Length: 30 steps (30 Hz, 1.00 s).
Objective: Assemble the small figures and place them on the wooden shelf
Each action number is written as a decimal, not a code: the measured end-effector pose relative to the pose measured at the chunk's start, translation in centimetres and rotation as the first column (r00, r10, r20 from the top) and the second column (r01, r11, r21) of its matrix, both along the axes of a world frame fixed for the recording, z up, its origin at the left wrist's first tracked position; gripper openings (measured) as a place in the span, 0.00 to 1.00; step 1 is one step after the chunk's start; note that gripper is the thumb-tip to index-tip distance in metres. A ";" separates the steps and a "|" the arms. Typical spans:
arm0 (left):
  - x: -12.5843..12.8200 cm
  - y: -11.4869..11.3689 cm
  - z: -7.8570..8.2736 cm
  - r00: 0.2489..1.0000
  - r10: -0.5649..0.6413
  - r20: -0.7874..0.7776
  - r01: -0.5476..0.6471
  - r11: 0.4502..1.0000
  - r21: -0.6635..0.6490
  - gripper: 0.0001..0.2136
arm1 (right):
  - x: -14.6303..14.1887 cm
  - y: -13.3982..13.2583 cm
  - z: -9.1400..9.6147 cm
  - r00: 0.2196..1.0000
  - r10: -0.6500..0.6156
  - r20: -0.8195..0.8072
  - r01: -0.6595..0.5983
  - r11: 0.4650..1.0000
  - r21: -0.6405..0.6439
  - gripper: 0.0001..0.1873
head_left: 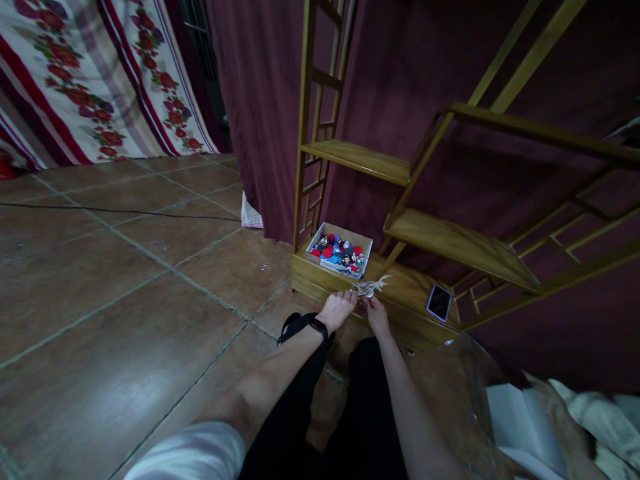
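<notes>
In the head view, my left hand (339, 309), with a dark band on its wrist, is closed at the near edge of a low wooden shelf unit. Beside it, my right hand (377, 316) is closed too. Between their fingertips is a small shiny, silvery item (367, 289), with a pale branched piece (383, 283) sticking out to the right. Its exact kind is too small to tell. Just beyond my hands, an open cardboard box (364, 241) holds many small red, black, blue and white pieces.
The box and a dark-screened phone (439, 303) rest on the wooden shelf unit (400, 283). Higher shelves (360, 162) and slats rise behind. A dark red curtain (267, 120) hangs at the back. A black cable (125, 211) crosses the tiled floor; a white box (525, 423) stands at right.
</notes>
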State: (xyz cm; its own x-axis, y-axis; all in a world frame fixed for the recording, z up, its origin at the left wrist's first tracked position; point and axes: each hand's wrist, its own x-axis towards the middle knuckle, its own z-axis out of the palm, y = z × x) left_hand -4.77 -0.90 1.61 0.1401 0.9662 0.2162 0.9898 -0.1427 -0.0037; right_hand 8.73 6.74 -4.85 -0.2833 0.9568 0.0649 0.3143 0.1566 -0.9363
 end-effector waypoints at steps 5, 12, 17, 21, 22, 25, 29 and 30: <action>0.1 0.3 -0.5 1.000 -0.022 -0.005 0.022 1.000 0.006 0.11 | 0.0 0.3 -0.1 0.998 -0.023 0.058 0.021 0.999 0.033 0.16; 0.4 0.1 -0.8 0.998 -0.050 -0.045 0.051 0.998 0.027 0.12 | 0.0 0.1 0.5 0.992 -0.073 0.099 0.068 0.996 0.054 0.14; 0.5 -0.3 -0.8 0.993 -0.091 -0.081 0.095 0.995 0.038 0.13 | 0.3 -0.1 0.8 0.990 -0.083 0.112 0.077 0.995 0.062 0.14; 0.5 -0.6 -0.8 0.992 -0.097 -0.082 0.102 0.993 0.064 0.13 | 0.4 -0.3 1.1 0.992 -0.063 0.105 0.058 0.997 0.047 0.14; 0.5 -0.6 -0.8 0.992 -0.102 -0.076 0.107 0.992 0.067 0.12 | 0.5 -0.3 1.2 0.993 -0.061 0.103 0.057 0.997 0.045 0.13; 0.5 -0.7 -0.8 0.993 -0.104 -0.050 0.107 0.992 0.064 0.13 | 0.5 -0.5 1.4 0.995 -0.060 0.082 0.057 0.997 0.043 0.12; 0.4 -0.7 -0.8 0.993 -0.112 -0.038 0.115 0.991 0.064 0.13 | 0.5 -0.3 1.1 0.996 -0.055 0.070 0.052 0.998 0.040 0.11; 0.4 -0.7 -0.8 0.992 -0.119 -0.038 0.121 0.990 0.065 0.14 | 0.5 -0.2 1.0 0.995 -0.057 0.077 0.054 0.998 0.041 0.12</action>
State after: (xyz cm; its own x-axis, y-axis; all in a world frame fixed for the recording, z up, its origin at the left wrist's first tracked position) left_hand -4.37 -1.63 0.84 0.2629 0.9255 0.2726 0.9645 -0.2591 -0.0507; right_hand 9.20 6.54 -3.88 -0.2359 0.9683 0.0823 0.3951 0.1729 -0.9022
